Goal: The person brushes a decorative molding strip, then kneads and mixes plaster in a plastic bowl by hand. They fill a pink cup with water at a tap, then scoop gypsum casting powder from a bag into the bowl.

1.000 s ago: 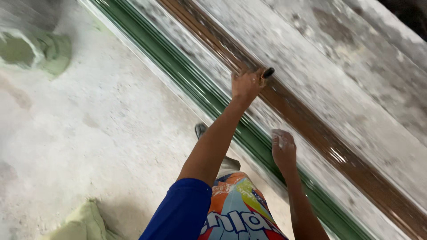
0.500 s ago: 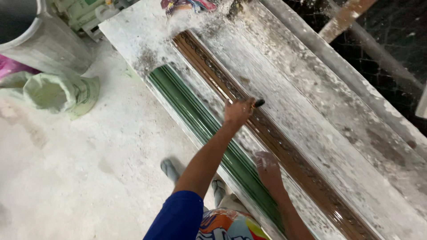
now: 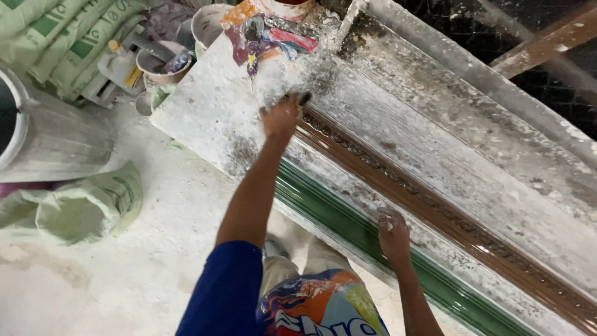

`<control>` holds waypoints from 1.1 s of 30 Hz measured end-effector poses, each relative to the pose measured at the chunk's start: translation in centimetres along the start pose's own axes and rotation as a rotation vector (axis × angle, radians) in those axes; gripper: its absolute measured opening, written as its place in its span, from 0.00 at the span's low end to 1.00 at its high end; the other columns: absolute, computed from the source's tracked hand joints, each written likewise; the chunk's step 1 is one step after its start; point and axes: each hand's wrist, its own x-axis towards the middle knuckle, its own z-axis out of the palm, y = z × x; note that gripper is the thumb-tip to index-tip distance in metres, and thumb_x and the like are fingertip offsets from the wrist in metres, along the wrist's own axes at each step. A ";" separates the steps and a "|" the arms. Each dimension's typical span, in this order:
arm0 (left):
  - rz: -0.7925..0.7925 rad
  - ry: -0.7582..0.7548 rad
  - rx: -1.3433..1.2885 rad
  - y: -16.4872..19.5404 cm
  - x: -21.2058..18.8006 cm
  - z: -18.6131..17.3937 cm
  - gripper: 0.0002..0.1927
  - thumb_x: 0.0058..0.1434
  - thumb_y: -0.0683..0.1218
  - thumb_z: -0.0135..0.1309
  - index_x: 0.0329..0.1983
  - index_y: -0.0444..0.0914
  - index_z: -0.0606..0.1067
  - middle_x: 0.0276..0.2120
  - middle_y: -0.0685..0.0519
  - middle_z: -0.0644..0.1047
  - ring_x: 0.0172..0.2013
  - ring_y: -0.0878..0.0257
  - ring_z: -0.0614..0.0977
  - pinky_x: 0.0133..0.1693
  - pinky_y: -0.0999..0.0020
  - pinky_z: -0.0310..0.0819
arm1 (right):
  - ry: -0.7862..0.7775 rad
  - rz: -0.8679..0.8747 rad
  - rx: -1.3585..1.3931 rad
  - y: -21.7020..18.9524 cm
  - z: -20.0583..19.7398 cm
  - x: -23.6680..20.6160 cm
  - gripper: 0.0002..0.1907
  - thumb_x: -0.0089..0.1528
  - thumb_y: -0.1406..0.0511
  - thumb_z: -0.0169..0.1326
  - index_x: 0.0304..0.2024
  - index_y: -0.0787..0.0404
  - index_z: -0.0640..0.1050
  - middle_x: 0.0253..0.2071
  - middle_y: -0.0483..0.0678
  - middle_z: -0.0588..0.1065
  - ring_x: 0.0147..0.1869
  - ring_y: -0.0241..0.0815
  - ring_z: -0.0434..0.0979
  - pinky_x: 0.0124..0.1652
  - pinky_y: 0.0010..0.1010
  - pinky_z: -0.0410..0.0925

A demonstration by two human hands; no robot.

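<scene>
Head view is looking down at two bare arms reaching over a long white bench (image 3: 205,112). The left hand (image 3: 281,117) is stretching far out, and its fingers are curling tight around a brush (image 3: 303,98); only the dark end of the brush is poking out past the knuckles. That hand is sitting right at the near end of the brown strip (image 3: 435,205), which is starting just beside the fingers and running long and straight away from them, down toward the right. So the left hand is the nearer one to the strip's end.

The right hand (image 3: 393,235) is resting lower down on the bench edge, between the brown strip and the green strip (image 3: 348,230). Its fingers are bent around something small and white, but I cannot tell what it is. The green strip is lying just below those fingers, side by side with the brown one.

Past the left fingertips, some dirty paint cups (image 3: 163,67) are standing. Far to the left of both hands, a grey bucket (image 3: 56,140) and green sacks (image 3: 81,208) are sitting on the dusty floor (image 3: 124,274).
</scene>
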 end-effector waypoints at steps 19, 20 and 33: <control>0.245 -0.072 -0.463 -19.8 -5.6 2.9 0.14 0.65 0.49 0.55 0.51 0.41 0.80 0.41 0.44 0.85 0.16 0.59 0.79 0.22 0.63 0.75 | 0.040 -0.008 0.026 -5.8 9.9 12.4 0.13 0.71 0.66 0.46 0.54 0.59 0.78 0.45 0.56 0.77 0.45 0.55 0.79 0.45 0.42 0.71; 0.155 -0.092 -0.239 -23.0 -2.9 2.4 0.15 0.65 0.54 0.56 0.44 0.39 0.79 0.33 0.43 0.83 0.21 0.54 0.80 0.26 0.59 0.77 | 0.026 0.063 0.030 -6.8 10.5 13.4 0.15 0.70 0.66 0.44 0.55 0.58 0.78 0.42 0.55 0.77 0.43 0.54 0.79 0.44 0.42 0.72; -0.268 -0.589 -1.758 -13.0 33.3 -2.8 0.22 0.62 0.47 0.60 0.54 0.39 0.65 0.42 0.50 0.74 0.40 0.57 0.79 0.37 0.54 0.87 | 0.099 0.204 0.091 -27.4 24.1 18.6 0.11 0.70 0.64 0.47 0.49 0.62 0.77 0.48 0.55 0.80 0.48 0.49 0.83 0.46 0.41 0.74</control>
